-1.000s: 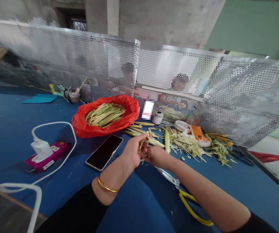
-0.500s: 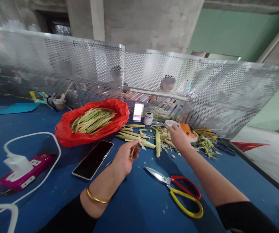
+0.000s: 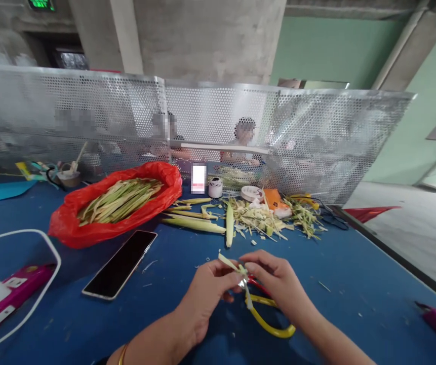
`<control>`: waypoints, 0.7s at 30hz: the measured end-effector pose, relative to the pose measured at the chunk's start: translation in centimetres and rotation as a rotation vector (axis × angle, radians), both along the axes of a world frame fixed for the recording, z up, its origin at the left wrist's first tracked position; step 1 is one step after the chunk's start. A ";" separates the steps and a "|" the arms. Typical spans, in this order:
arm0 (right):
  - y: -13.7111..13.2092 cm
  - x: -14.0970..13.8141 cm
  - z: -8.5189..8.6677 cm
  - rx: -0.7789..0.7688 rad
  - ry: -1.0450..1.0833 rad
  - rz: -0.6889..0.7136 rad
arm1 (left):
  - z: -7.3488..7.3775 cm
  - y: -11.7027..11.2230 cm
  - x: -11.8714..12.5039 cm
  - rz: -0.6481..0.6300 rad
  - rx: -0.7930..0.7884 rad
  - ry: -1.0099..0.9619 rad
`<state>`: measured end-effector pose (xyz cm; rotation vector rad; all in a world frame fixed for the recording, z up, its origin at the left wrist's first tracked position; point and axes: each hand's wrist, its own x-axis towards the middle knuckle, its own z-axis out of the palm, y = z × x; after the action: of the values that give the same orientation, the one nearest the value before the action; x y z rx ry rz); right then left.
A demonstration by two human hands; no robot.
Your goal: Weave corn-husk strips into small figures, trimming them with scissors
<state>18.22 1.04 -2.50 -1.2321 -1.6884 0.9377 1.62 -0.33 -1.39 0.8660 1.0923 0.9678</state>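
My left hand (image 3: 212,291) is closed in a pinch on a small bundle of pale green leaf strips (image 3: 227,261), one end sticking up and another hanging below. My right hand (image 3: 278,284) meets it from the right, its thumb and forefinger pinched at the same bundle; anything smaller between the fingertips is hidden. Beneath both hands the scissors (image 3: 274,327) lie on the blue table, yellow handle showing, red handle and blades mostly covered. Farther off are a pale green husk (image 3: 229,225), several longer stalks (image 3: 195,223) and a pile of shredded leaf scraps (image 3: 258,219).
A red plastic bag (image 3: 107,235) full of leaf strips and a dark phone (image 3: 121,266) lie left. Behind the scraps are a white round dish (image 3: 251,193), a small jar (image 3: 215,188) and an orange packet (image 3: 276,198). A perforated metal screen (image 3: 218,111) stands at the back, people beyond it.
My right hand has come back from the white round dish to my left hand and now pinches at the leaf strips. My left hand has moved nearer, over the scissors. The view has shifted right.
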 end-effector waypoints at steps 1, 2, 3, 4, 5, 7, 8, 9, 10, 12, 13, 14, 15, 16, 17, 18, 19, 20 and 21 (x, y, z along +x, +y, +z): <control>-0.3 -0.2 0.1 -0.026 0.044 0.010 | -0.2 -0.1 0.2 0.002 0.011 0.000; -0.4 -0.4 0.1 -0.048 0.081 0.008 | -0.3 -0.2 0.4 0.008 0.019 -0.001; -0.5 -0.5 0.1 -0.069 0.114 0.001 | -0.5 -0.2 0.5 0.014 0.025 -0.001; -0.6 -0.5 0.1 -0.091 0.144 -0.008 | -0.7 -0.1 0.6 0.019 0.029 0.001; -0.6 -0.4 -0.1 -0.112 0.165 -0.016 | -0.9 0.0 0.6 0.022 0.032 0.005; -0.6 -0.4 -0.4 -0.133 0.172 -0.032 | -1.1 0.3 0.6 0.019 0.018 0.011; -0.7 -0.3 -0.6 -0.132 0.162 -0.046 | -1.2 0.4 0.6 0.014 0.002 0.009; -0.7 -0.3 -0.7 -0.129 0.144 -0.066 | -1.3 0.5 0.5 0.003 -0.017 0.007; -0.7 -0.3 -0.9 -0.127 0.126 -0.091 | -1.4 0.6 0.5 -0.012 -0.037 0.009; -0.8 -0.4 -1.1 -0.144 0.114 -0.128 | -1.5 0.7 0.3 -0.036 -0.073 0.019; -0.8 -0.5 -1.1 -0.160 0.117 -0.135 | -1.5 0.7 0.2 -0.039 -0.086 0.026; -0.8 -0.5 -1.2 -0.173 0.122 -0.138 | -1.6 0.7 0.1 -0.039 -0.097 0.031; -0.8 -0.5 -1.2 -0.179 0.127 -0.139 | -1.6 0.7 0.1 -0.035 -0.108 0.029; -0.8 -0.6 -1.2 -0.177 0.131 -0.139 | -1.7 0.7 0.1 -0.029 -0.120 0.021; -0.9 -0.6 -1.2 -0.170 0.130 -0.138 | -1.8 0.6 0.1 -0.025 -0.134 0.006; -0.9 -0.7 -1.3 -0.154 0.123 -0.140 | -1.9 0.5 0.1 -0.020 -0.152 -0.013; -0.9 -0.7 -1.3 -0.134 0.114 -0.147 | -1.9 0.5 0.1 -0.015 -0.171 -0.034; -1.0 -0.8 -1.3 -0.110 0.102 -0.157 | -2.0 0.4 0.2 -0.011 -0.192 -0.055; -1.1 -0.9 -1.3 -0.081 0.089 -0.171 | -2.0 0.3 0.2 -0.009 -0.211 -0.074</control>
<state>17.31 -0.03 -3.77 -1.3454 -1.4639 0.9493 1.84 0.00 -3.40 0.6581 1.1041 0.8528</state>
